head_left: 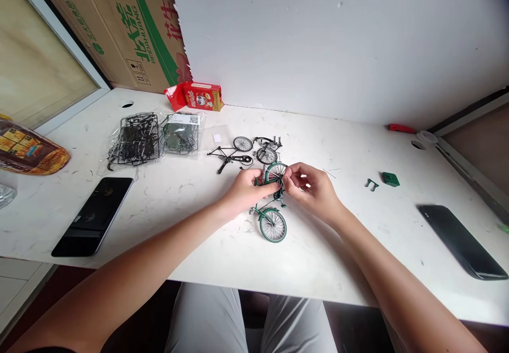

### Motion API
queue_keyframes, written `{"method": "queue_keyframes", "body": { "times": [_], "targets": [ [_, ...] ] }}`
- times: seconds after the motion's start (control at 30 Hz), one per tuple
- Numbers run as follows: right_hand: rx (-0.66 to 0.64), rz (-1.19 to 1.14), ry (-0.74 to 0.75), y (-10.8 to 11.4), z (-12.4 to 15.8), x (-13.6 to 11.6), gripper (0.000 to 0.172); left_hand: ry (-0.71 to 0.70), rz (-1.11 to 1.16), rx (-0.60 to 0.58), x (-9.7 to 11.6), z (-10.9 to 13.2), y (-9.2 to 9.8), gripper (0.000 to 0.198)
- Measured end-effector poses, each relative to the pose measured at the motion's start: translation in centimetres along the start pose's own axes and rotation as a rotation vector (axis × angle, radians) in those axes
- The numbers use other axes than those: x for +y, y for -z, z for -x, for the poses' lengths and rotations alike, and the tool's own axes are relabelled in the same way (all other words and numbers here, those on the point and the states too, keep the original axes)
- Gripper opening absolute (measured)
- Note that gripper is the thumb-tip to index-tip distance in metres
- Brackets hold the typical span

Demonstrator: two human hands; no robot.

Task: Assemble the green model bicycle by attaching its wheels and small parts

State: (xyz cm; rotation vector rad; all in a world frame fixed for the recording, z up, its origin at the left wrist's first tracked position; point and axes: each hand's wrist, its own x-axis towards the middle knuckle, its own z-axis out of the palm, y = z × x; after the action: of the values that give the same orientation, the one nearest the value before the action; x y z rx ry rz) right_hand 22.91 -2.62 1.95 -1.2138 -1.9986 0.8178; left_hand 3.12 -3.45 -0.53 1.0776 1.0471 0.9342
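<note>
Mid-worktop (222, 252), the green model bicycle (272, 212) is clamped in the left hand (242, 191); the right hand (312, 187) meets its twelve-o'clock wheel, though whether its fingertips grip anything I cannot tell. From the bicycle, black bicycle parts (243, 159) lie at eleven, a phone (93, 218) at nine.

Bare hands (243, 193) (314, 188): two. Green model bicycle (277, 195): one, carrying two green wheels (273, 226) (277, 171). Black spoked wheels (243, 143) (266, 156): two. Clear bags of parts (137, 140) (182, 134): two. Loose green pieces (373, 184) (390, 178): two. Flat dark slabs (93, 217) (463, 241): two. Red carton (202, 97): one. Cardboard sheet (113, 29): one. Round desk holes (126, 104) (418, 144): two. Thin black bicycle parts (228, 158): several, exact number unclear.
</note>
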Motion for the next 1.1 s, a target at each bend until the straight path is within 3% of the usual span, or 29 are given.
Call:
{"method": "queue_keyframes", "body": {
  "times": [0.37,0.8,1.1],
  "targets": [
    [-0.011,-0.016,-0.005,0.2,0.1,0.2,0.002,-0.023,-0.023,-0.024,-0.1,0.1,-0.1,0.026],
    [0.051,-0.026,0.015,0.0,-0.1,0.7,0.01,-0.057,0.003,-0.052,-0.8,-0.2,0.2,0.038],
    [0.096,0.033,0.154,0.1,-0.1,0.7,0.011,-0.055,0.023,-0.062,-0.8,-0.2,0.2,0.045]
  ]
}}
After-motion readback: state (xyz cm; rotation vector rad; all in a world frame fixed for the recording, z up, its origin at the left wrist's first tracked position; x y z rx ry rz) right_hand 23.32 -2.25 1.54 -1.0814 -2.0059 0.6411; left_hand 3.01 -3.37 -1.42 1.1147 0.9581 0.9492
